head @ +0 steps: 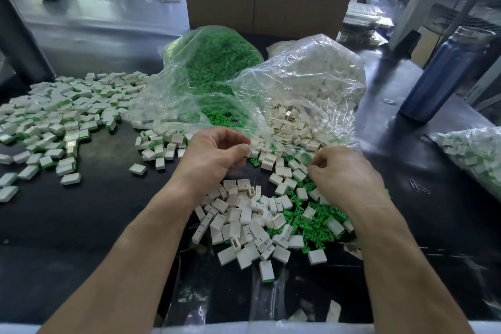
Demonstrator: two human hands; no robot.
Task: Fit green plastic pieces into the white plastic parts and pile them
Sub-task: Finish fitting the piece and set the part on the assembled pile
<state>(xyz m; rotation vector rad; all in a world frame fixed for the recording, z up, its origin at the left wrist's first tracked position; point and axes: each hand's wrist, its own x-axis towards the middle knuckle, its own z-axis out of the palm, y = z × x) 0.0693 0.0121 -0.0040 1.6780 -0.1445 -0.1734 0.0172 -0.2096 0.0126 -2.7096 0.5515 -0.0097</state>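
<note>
A heap of loose white plastic parts (238, 222) lies on the black table between my forearms. Loose green plastic pieces (320, 225) are spread to its right. My left hand (214, 154) hovers above the heap with its thumb and forefinger pinched together near the mouth of the bags; what is between them is hidden. My right hand (344, 173) is curled, knuckles up, fingertips down among white and green pieces; its grasp is hidden. Fitted white-and-green parts (62, 116) lie scattered in a wide pile at the left.
A clear bag of green pieces (217, 62) and a clear bag of white parts (311, 73) lie open behind my hands. Behind them stands a cardboard box (265, 0). A blue bottle (444, 73), another bag of parts (474, 154) and paper clips (418, 187) are at the right.
</note>
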